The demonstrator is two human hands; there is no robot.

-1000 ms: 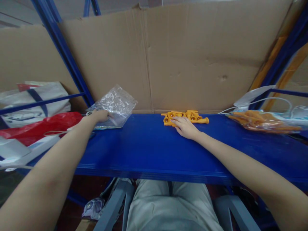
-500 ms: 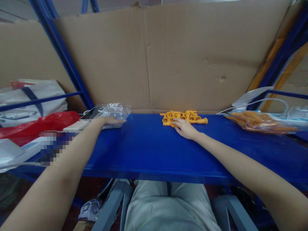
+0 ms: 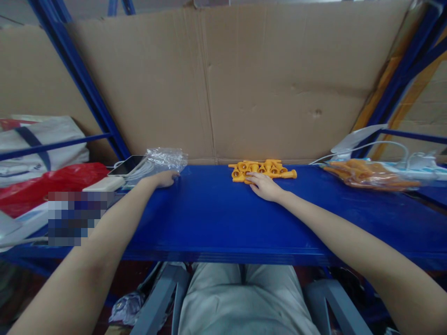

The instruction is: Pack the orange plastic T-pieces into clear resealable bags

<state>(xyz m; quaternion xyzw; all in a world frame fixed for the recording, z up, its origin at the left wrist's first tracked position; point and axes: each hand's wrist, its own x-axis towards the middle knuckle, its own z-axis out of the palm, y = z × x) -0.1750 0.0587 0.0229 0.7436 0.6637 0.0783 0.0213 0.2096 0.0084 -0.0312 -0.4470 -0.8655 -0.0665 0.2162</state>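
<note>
A clear plastic bag [image 3: 167, 159] lies crumpled at the back left of the blue shelf. At its front right edge is my left hand [image 3: 167, 178], fingers curled and closed on the film; the fingertips are partly hidden. Several small orange trumpet-shaped plastic pieces [image 3: 268, 168] with flared ends lie close together in a flat pile against the cardboard. My right hand [image 3: 263, 186] rests on the near left side of that pile, palm down, fingers stretched out and lying over the pieces.
A phone [image 3: 128, 165], white cable [image 3: 141, 171], white box [image 3: 104, 184] and red bag [image 3: 52, 186] crowd the left. To the right lies a clear bag of orange pieces [image 3: 373, 175] beside a white cable. Cardboard [image 3: 251, 83] walls the back; blue posts stand at both sides.
My left hand brought the raised plastic bag down flat and moved right along it to its edge, with fingers going from stretched to curled. My right hand stayed on the orange pieces.
</note>
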